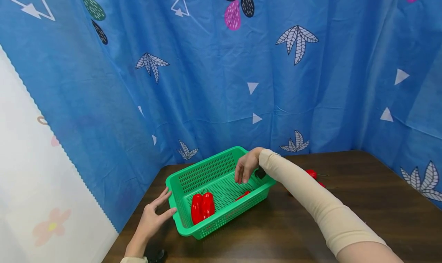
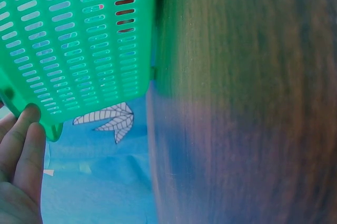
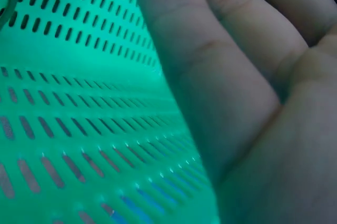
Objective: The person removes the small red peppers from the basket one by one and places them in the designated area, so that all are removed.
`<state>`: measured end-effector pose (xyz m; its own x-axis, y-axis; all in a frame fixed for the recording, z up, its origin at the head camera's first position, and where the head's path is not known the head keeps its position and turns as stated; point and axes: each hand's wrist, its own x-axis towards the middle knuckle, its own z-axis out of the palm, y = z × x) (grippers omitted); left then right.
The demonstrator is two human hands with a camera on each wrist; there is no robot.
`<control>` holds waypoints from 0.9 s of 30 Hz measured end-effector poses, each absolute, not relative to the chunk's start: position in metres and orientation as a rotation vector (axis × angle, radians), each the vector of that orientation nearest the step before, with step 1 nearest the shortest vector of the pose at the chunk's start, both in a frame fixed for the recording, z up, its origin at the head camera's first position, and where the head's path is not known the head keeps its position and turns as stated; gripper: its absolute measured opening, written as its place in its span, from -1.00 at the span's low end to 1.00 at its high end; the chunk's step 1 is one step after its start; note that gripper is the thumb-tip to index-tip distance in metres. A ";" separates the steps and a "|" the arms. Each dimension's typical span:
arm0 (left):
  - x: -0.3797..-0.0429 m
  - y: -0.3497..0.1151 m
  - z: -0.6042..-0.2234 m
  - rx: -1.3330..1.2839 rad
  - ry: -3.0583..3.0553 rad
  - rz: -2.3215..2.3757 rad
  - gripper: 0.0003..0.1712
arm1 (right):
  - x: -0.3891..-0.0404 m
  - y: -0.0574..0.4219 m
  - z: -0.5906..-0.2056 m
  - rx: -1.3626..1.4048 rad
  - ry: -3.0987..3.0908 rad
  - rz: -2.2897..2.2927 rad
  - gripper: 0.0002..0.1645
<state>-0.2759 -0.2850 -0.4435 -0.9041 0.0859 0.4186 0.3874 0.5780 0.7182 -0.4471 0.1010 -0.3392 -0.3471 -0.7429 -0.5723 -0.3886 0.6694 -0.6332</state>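
Note:
A green perforated plastic basket [image 1: 193, 231] stands on the dark wooden table. Two shiny red peppers [image 1: 202, 208] lie side by side in its left end, and part of another red pepper [image 1: 243, 195] shows behind the front wall. My left hand [image 1: 152, 217] touches the basket's left rim with its fingers and thumb spread; in the left wrist view its fingertips rest against that rim. Inside the right half of the basket my right hand [image 1: 247, 165] hangs with loose fingers, apart from the peppers. Nothing shows in its grasp, and a thin green stem [image 3: 9, 0] appears beside it.
More red peppers [image 1: 312, 173] with thin stems lie on the table [image 1: 345, 201] right of the basket, partly hidden by my right sleeve [image 1: 307, 194]. A blue patterned curtain [image 1: 214, 82] hangs behind the table. A dark object [image 1: 157, 255] is near my left wrist.

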 end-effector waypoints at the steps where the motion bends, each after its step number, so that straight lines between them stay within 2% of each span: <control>1: -0.276 -0.285 -0.444 -0.383 -2.474 -1.245 -0.31 | -0.447 0.100 -0.341 -0.870 1.968 -0.489 -0.39; 27: -0.275 -0.285 -0.444 -0.386 -2.465 -1.254 -0.32 | -0.442 0.089 -0.372 -0.795 1.867 -0.347 -0.41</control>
